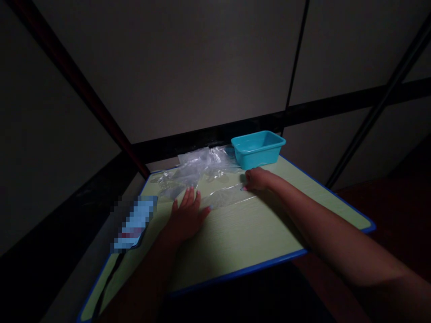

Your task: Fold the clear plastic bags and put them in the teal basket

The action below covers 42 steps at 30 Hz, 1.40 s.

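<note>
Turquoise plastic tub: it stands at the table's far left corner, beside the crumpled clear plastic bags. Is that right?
Not quite: the head view shows the turquoise plastic tub at the far right corner of the table, not the far left. It does stand beside the crumpled clear plastic bags.

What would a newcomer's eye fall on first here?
A bright turquoise tub stands out first, toward the far right corner of the table. To its left lies a crumpled heap of clear plastic. Nearer, the left hand is at one end of a flat clear strip, the right hand at the other.
</note>
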Motion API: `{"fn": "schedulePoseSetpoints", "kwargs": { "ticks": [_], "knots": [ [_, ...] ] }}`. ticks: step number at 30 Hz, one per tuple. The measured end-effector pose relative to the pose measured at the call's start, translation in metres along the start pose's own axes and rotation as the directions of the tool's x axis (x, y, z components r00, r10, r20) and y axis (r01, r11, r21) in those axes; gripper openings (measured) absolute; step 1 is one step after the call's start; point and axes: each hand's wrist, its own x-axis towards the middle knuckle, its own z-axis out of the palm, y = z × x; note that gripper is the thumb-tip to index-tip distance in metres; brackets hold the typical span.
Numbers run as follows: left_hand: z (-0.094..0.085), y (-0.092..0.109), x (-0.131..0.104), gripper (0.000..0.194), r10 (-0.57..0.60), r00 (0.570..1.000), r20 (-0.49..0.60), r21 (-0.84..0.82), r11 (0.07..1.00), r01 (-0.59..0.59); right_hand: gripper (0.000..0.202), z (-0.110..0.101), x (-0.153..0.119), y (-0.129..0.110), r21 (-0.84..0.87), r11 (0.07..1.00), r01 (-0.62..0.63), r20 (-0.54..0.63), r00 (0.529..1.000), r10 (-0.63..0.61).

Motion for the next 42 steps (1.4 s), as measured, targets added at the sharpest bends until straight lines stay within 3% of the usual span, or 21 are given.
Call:
{"fn": "schedulePoseSetpoints", "kwargs": {
  "ticks": [6, 16, 20, 26, 42],
  "knots": [
    [0.005, 0.001, 0.009, 0.063, 0.102, 0.989, -0.109, -0.048, 0.993, -0.108, 0.041, 0.000, 0.002, 0.001, 0.009, 0.999, 0.047, 0.027, 0.999, -0.047],
    [0.003, 0.028, 0.024, 0.063, 0.261, 0.959, -0.111, -0.168, 0.946, -0.277, 0.050, 0.005, 0.001, -0.003, -0.032, 0.999, -0.042, -0.016, 0.999, 0.041],
    [0.006, 0.031, 0.022, 0.061, 0.261, 0.964, -0.048, -0.171, 0.949, -0.265, 0.046, 0.003, 0.000, -0.002, -0.035, 0.999, -0.006, 0.008, 1.000, 0.007],
    [0.006, 0.030, 0.020, 0.059, 0.272, 0.961, -0.051, -0.147, 0.950, -0.276, 0.040, -0.004, -0.002, -0.003, -0.033, 0.998, 0.048, 0.048, 0.998, -0.047],
    [0.006, 0.032, 0.014, 0.061, 0.248, 0.968, -0.028, -0.103, 0.963, -0.249, 0.045, 0.011, -0.005, -0.023, 0.078, 0.990, -0.114, -0.142, 0.982, 0.124]
  ]
}}
